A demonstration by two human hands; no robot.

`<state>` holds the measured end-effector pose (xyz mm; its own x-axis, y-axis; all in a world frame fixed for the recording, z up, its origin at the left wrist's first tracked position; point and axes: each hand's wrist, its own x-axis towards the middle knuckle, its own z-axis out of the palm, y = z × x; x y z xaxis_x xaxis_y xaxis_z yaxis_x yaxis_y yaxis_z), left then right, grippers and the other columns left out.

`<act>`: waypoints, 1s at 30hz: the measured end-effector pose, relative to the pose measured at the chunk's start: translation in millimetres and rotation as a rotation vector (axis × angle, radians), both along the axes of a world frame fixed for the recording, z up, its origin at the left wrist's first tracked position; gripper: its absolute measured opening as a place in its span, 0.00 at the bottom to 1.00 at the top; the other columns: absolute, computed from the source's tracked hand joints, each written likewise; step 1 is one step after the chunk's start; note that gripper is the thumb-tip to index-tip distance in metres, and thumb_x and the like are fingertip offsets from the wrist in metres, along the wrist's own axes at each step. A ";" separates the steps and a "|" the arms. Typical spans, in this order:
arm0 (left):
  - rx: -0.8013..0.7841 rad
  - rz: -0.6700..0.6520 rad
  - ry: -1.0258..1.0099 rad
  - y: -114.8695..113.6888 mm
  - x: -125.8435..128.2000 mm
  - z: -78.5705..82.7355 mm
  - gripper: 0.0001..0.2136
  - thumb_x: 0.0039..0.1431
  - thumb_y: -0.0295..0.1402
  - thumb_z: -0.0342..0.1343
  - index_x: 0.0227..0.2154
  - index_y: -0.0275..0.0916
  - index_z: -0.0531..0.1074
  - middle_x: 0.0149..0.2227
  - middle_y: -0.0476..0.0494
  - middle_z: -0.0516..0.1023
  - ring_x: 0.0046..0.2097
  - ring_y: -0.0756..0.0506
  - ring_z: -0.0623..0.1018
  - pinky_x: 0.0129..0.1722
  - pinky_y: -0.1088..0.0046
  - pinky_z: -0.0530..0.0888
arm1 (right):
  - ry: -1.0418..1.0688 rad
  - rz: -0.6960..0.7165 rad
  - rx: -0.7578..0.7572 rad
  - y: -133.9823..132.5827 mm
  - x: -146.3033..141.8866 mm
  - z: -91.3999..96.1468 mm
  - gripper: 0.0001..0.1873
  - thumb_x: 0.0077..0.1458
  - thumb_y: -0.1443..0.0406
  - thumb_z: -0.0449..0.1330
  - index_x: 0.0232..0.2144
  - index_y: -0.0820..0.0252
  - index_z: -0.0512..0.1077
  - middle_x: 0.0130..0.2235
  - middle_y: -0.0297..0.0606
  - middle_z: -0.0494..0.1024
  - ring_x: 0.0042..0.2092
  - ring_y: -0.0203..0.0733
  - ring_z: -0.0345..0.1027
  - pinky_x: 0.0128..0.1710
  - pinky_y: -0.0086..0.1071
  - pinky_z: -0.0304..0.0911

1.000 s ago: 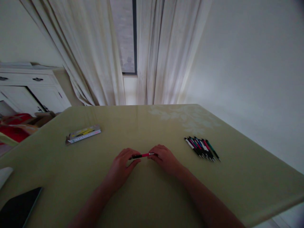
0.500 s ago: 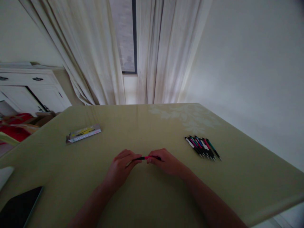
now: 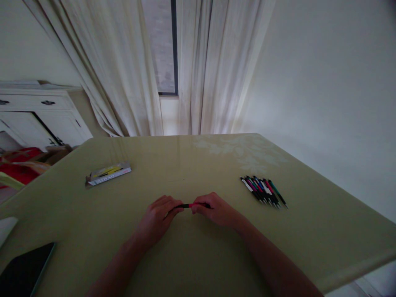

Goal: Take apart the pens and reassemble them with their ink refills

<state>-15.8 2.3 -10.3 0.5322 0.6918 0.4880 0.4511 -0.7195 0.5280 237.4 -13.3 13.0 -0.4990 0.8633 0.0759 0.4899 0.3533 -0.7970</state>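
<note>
Between my two hands a pink-and-black pen [image 3: 187,205] lies crosswise, just above or on the table. The fingers of my left hand [image 3: 159,214] pinch its black end on the left. My right hand [image 3: 215,209] grips the pink part, and a dark end shows beside its fingers. Fingertips cover much of the pen. Off to the right of my right hand rests a row of several pens [image 3: 264,192] with black, white, purple, blue, pink and green barrels, their tips toward me.
Back left on the table [image 3: 185,165] lies a grey-and-yellow printed box [image 3: 109,173]. A dark phone-like slab [image 3: 27,268] sits at the near left, with a white object [image 3: 6,229] behind it. Curtains [image 3: 123,74] hang beyond the far edge; a wall [image 3: 334,103] flanks the right side.
Both hands keep their hold on the pen and have barely moved. The whole view has shifted very slightly.
</note>
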 end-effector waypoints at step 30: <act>-0.063 0.096 0.125 -1.0 7.6 -2.0 0.12 0.74 0.40 0.49 0.39 0.42 0.75 0.36 0.47 0.76 0.38 0.44 0.76 0.41 0.67 0.73 | -0.090 -0.063 0.210 3.1 -4.3 -3.5 0.12 0.66 0.58 0.62 0.38 0.59 0.81 0.35 0.39 0.81 0.36 0.40 0.72 0.37 0.30 0.62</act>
<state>-8.3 1.3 -12.4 0.5156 0.7699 0.3761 0.5812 -0.6368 0.5067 233.0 -10.1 9.4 -0.4578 0.8627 0.2148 0.5820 0.4735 -0.6611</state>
